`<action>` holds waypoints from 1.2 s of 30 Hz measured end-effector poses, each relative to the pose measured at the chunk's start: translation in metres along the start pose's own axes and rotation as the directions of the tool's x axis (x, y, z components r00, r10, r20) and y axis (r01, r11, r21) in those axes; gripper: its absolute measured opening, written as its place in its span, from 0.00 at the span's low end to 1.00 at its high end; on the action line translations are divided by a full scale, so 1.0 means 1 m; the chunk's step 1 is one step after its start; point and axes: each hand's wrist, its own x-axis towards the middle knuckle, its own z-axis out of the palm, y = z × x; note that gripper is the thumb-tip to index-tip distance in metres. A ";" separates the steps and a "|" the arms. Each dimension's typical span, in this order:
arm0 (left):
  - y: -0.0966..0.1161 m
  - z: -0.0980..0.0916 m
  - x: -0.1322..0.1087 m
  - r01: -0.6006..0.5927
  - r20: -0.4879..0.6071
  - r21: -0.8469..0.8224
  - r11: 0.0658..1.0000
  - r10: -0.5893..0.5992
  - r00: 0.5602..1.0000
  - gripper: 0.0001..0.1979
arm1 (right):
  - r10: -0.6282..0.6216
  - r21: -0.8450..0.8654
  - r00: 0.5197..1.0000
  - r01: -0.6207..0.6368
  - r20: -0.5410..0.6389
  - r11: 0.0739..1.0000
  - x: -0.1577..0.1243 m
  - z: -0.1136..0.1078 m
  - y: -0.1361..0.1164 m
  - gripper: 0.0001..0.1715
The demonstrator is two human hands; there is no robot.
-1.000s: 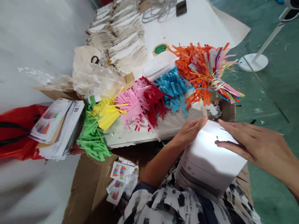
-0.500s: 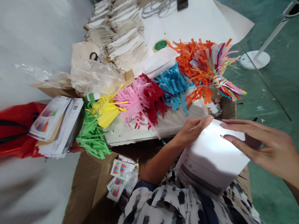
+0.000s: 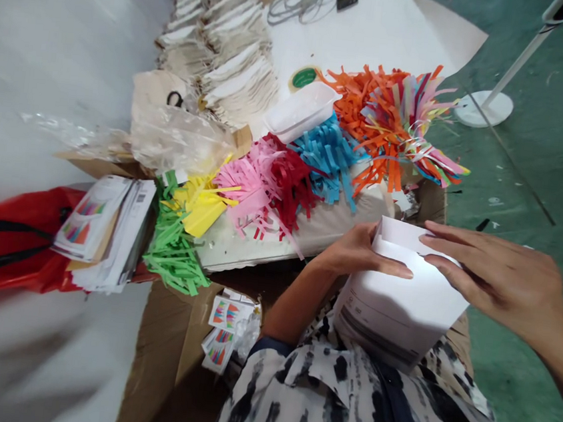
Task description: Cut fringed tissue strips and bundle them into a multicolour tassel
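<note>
A white paper box (image 3: 404, 284) with small print low on its front rests upright against my lap, its top open at the back edge. My left hand (image 3: 358, 251) grips its left side, with the thumb lying across the front near the top. At the upper right edge, my right hand (image 3: 501, 274) holds the box between its fingers and thumb; the inner fingertips are partly hidden by the box. On the table beyond my hands lie bunches of cut paper strips: orange (image 3: 362, 112), blue (image 3: 330, 156), dark red (image 3: 289, 178), pink (image 3: 249, 181), yellow (image 3: 204, 203) and green (image 3: 174, 253).
A white plastic tray (image 3: 302, 109) sits behind the blue strips, near a tape roll (image 3: 303, 77). Stacked paper bundles (image 3: 236, 65) line the wall side. A red bag (image 3: 21, 244) and printed cards (image 3: 97, 218) are at left. An open carton (image 3: 171, 347) stands below the table.
My left hand has shifted from the box's top corner down to its side, and its thumb now crosses the front. The box top has come open. My right hand has barely moved.
</note>
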 end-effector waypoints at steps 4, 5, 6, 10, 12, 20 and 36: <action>-0.003 -0.001 0.001 0.008 -0.018 0.016 1.000 -0.008 1.000 0.38 | 0.037 0.000 0.999 -0.037 -0.031 0.999 0.000 0.001 -0.005 0.26; -0.003 -0.001 0.001 0.012 -0.022 0.015 1.000 -0.012 1.000 0.38 | 0.042 0.001 0.998 -0.042 -0.036 0.999 0.000 0.001 -0.006 0.27; -0.003 -0.001 0.000 0.018 -0.026 0.015 1.000 -0.017 1.000 0.38 | 0.044 0.005 0.998 -0.044 -0.045 0.999 -0.001 0.001 -0.006 0.28; -0.001 0.000 -0.002 0.033 -0.033 0.018 0.999 -0.032 0.999 0.39 | 0.048 0.015 0.997 -0.047 -0.059 0.999 -0.002 0.002 -0.005 0.31; 0.000 0.001 -0.003 0.029 -0.041 0.003 1.000 -0.029 0.999 0.40 | 0.040 0.023 0.999 -0.039 -0.034 0.999 -0.002 0.003 -0.002 0.28; -0.006 0.000 0.000 -0.023 -0.031 0.002 1.000 0.023 0.999 0.34 | 0.358 0.349 0.932 -0.354 0.054 0.868 0.003 0.000 -0.009 0.21; -0.008 0.003 -0.005 0.040 -0.022 -0.087 0.995 -0.042 0.999 0.36 | 0.403 0.256 0.913 -0.405 0.063 0.878 0.001 -0.001 -0.014 0.18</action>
